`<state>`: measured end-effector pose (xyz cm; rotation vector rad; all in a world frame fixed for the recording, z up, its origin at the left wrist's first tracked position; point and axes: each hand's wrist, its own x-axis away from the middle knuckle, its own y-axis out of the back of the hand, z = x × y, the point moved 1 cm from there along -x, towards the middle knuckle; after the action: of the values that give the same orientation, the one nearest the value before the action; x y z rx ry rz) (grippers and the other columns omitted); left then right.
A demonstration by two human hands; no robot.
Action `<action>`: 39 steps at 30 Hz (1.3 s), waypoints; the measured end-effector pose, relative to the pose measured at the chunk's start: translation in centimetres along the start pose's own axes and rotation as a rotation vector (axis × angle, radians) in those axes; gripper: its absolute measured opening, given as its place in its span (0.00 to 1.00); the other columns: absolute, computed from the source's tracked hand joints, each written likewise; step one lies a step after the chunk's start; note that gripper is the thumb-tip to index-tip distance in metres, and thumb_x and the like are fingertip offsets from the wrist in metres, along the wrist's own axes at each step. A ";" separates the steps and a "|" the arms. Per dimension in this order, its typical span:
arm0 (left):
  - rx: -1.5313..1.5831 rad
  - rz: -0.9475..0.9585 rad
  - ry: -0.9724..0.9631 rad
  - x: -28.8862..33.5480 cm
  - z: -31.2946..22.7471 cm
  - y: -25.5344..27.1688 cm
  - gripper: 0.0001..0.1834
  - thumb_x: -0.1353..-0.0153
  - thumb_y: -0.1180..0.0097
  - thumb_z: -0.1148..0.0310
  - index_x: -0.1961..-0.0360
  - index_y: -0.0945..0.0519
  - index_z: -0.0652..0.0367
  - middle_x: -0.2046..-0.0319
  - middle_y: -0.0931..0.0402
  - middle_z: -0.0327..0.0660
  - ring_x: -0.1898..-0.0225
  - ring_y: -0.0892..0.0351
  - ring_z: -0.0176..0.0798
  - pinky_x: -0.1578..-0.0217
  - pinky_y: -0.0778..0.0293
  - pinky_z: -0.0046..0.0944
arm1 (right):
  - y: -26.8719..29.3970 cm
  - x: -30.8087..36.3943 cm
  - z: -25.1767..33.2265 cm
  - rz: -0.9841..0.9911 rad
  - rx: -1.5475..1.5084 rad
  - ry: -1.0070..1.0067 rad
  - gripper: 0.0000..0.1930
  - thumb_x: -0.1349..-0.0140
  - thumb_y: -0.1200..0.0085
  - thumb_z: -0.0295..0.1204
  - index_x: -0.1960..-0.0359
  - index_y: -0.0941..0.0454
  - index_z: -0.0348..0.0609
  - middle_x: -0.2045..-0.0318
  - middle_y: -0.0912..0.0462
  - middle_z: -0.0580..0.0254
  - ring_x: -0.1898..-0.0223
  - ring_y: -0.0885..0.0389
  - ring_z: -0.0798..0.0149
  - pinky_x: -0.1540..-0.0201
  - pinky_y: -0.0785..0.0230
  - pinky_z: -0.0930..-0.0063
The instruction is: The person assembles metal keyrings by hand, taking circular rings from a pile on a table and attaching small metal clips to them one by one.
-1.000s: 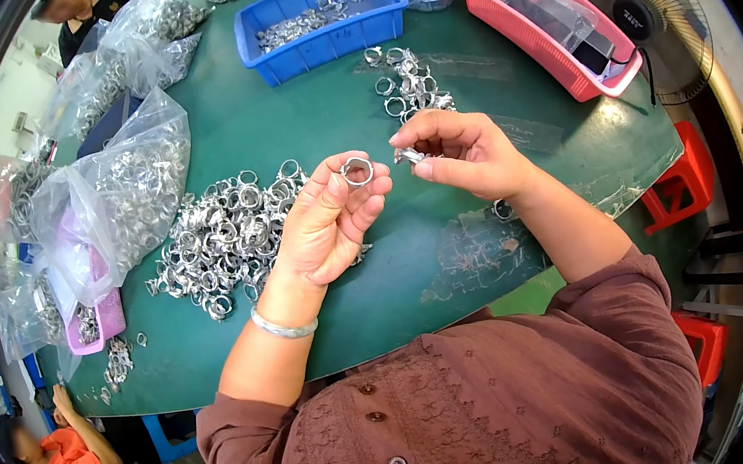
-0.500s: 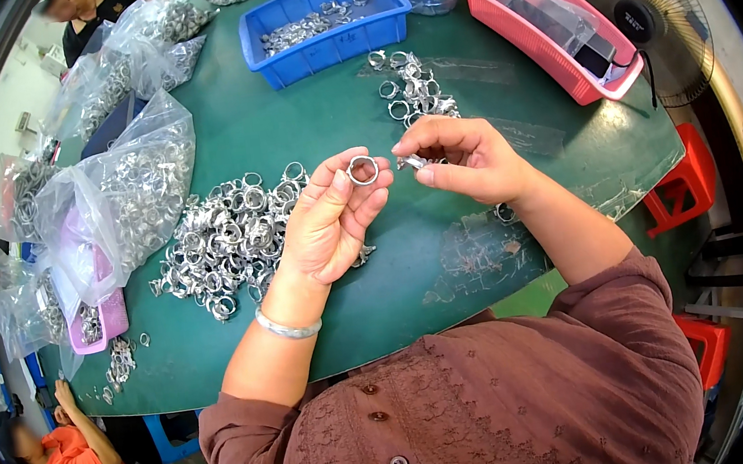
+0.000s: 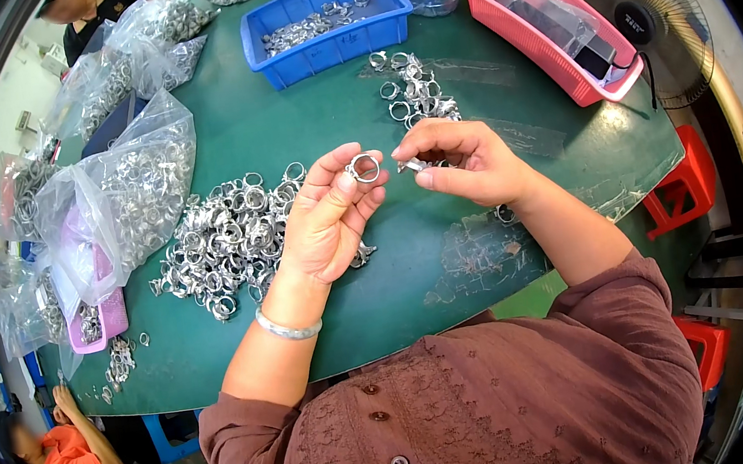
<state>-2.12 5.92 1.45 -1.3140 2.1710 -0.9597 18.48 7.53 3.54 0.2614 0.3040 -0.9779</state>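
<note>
Your left hand (image 3: 327, 223) pinches a silvery metal ring (image 3: 378, 168) between thumb and fingers, above the green table (image 3: 370, 301). Your right hand (image 3: 478, 160), just beside, grips a small metal piece (image 3: 415, 165), apart from the ring. Large ring heap (image 3: 234, 234) left of your left hand; smaller cluster (image 3: 418, 91) beyond your right.

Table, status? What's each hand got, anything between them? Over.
Left hand pinching metal ring. Right hand pinching small metal piece. Ring pile beside left hand, not between hands.
</note>
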 end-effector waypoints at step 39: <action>-0.251 -0.259 -0.105 -4.2 -2.6 -1.2 0.11 0.43 0.46 0.76 0.58 0.30 0.64 0.63 0.26 0.42 0.61 0.25 0.37 0.57 0.27 0.32 | 0.5 0.5 -0.4 -0.073 -0.161 -0.122 0.20 0.47 0.46 0.21 0.51 0.31 0.37 0.65 0.27 0.68 0.64 0.29 0.76 0.61 0.35 0.81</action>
<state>-1.15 10.16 4.08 -1.7563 2.1285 -0.7044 19.15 7.53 3.04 0.0437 0.2807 -1.0312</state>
